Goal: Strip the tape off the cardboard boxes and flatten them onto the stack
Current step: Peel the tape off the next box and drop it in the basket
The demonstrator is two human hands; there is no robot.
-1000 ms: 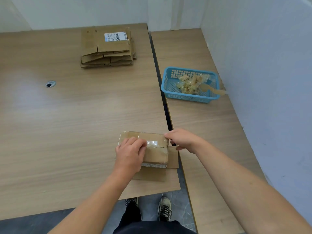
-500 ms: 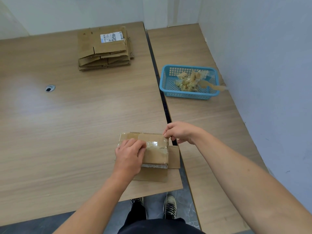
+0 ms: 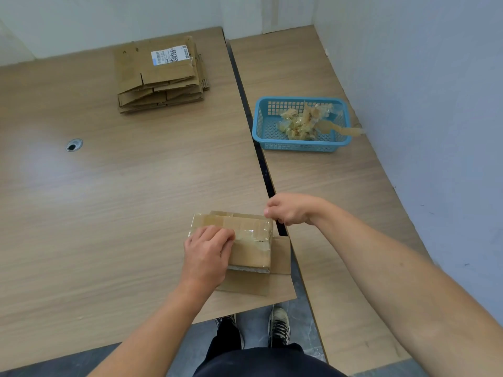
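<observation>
On my feed the box (image 3: 251,250) sits low in the frame, a bit right of center, on the near right corner of the left table (image 3: 109,200). It rests on its own flaps (image 3: 281,254), which are spread flat toward the bottom and right of the frame. Glossy tape (image 3: 254,232) runs across the box top, wrinkled toward the right end.

The left hand (image 3: 206,251) is on the left part of the box and grips it, fingers bent over the top with the tips on the tape. The right hand (image 3: 291,209) is at the box's upper right corner with its fingers curled in. I can't tell if it has the tape end pinched or nothing at all.

The stack (image 3: 160,77) of flattened boxes is at upper center-left on the same table, well apart from the box. A white label (image 3: 170,54) faces up on its top sheet.

A blue basket (image 3: 299,146) is at upper right on the right table (image 3: 340,213), holding crumpled tape scraps (image 3: 300,122). One strip hangs over its right rim. A dark gap (image 3: 261,159) runs between the two tables, and there's a round cable hole (image 3: 74,145) at left. My view also catches shoes (image 3: 279,326) on the grey floor at bottom center.
</observation>
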